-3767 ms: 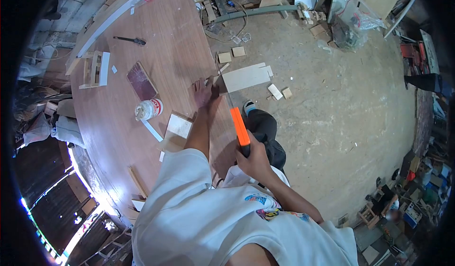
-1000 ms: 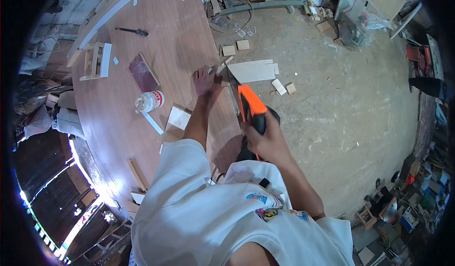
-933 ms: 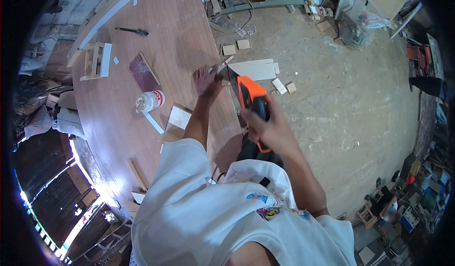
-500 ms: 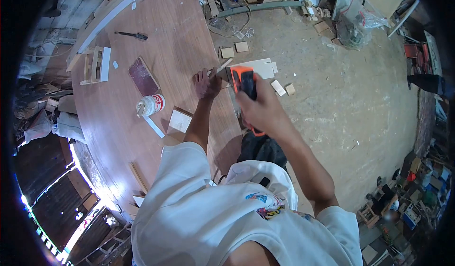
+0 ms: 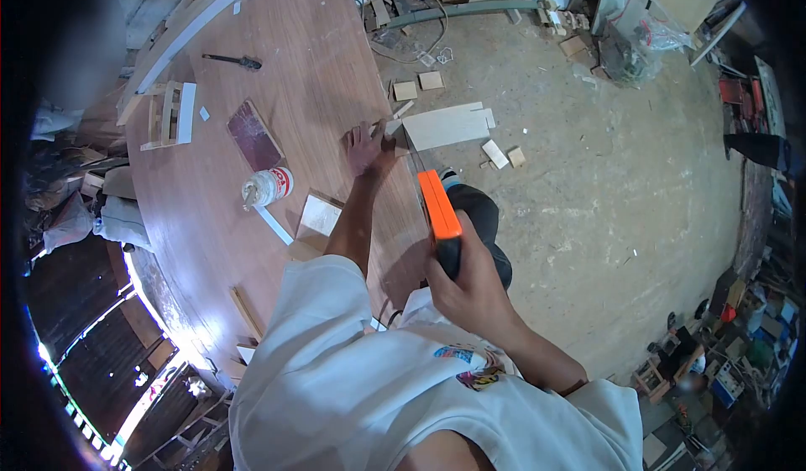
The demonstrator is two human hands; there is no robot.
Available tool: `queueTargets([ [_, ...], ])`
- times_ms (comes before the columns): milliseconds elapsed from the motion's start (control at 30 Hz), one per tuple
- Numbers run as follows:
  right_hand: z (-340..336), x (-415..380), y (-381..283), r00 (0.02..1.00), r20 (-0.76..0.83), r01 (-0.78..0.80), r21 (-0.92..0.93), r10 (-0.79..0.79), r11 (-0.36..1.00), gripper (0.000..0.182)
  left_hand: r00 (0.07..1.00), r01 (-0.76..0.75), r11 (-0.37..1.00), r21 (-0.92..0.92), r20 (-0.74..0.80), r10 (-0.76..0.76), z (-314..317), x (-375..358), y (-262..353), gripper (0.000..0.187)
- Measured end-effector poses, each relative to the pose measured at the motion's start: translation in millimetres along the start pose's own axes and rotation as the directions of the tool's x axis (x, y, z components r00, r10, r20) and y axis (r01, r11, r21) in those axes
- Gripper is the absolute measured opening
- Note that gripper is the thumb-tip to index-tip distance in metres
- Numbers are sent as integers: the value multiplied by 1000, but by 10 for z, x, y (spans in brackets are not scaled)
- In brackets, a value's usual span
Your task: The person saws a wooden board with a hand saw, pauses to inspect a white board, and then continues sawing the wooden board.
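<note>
An orange-and-black handled saw (image 5: 440,205) is in my right hand (image 5: 468,279), its fingers wrapped round the grip. The thin blade, seen nearly edge-on, points away from me toward the table's edge. My left hand (image 5: 369,150) presses down on a small piece of wood (image 5: 398,139) at that edge, and its fingers cover part of the wood. Just past the edge, a pale board (image 5: 445,127) with a notched end shows beyond the piece of wood.
On the table (image 5: 311,76) are a white jar (image 5: 270,186), a dark red block (image 5: 254,133), a whitish block (image 5: 320,215), a black-handled tool (image 5: 235,61) and a small wooden frame (image 5: 172,117). Wood offcuts (image 5: 495,154) lie on the floor. A plastic bag (image 5: 634,47) stands farther off.
My right hand has drawn the saw back toward my body, and its handle has tilted, uncovering more of the pale board. My left hand stays in place on the wood.
</note>
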State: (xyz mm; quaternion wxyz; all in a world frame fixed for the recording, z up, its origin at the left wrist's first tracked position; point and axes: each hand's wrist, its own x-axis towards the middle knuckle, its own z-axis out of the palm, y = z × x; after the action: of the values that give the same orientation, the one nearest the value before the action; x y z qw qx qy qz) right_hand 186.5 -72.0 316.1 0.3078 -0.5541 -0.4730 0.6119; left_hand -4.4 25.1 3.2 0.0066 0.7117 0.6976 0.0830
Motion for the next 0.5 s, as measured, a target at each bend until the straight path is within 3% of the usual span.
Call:
queueTargets([
  [33,69,124,260,996,-41,75,-38,-77,996,28,1000,-5,1000,1,6,5,40,-32,-35,51],
  [100,172,452,862,998,-9,58,-143,-60,988,30,998,-36,998,-49,-44,34,152,-33,-109,49],
  [167,190,564,1039,993,-14,116,-134,-118,984,32,997,-35,999,-7,-73,35,328,5,-165,49],
  [233,184,477,959,990,-24,136,-115,-139,984,33,997,-38,999,31,-64,40,279,-74,-160,49],
  [300,47,240,472,999,-9,-38,-68,37,997,33,999,1,1000,7,-34,-1,130,-25,-60,48],
  [333,22,66,326,999,-11,-48,-71,48,996,33,1000,1,1000,2,-25,-1,140,-76,-39,48],
  [433,19,-76,266,1000,3,-6,5,6,1000,31,999,-20,1000,-2,-38,20,268,-15,-150,43],
  [500,107,158,807,975,-109,185,-82,-194,979,26,993,-80,993,85,-77,86,456,-45,-247,39],
])
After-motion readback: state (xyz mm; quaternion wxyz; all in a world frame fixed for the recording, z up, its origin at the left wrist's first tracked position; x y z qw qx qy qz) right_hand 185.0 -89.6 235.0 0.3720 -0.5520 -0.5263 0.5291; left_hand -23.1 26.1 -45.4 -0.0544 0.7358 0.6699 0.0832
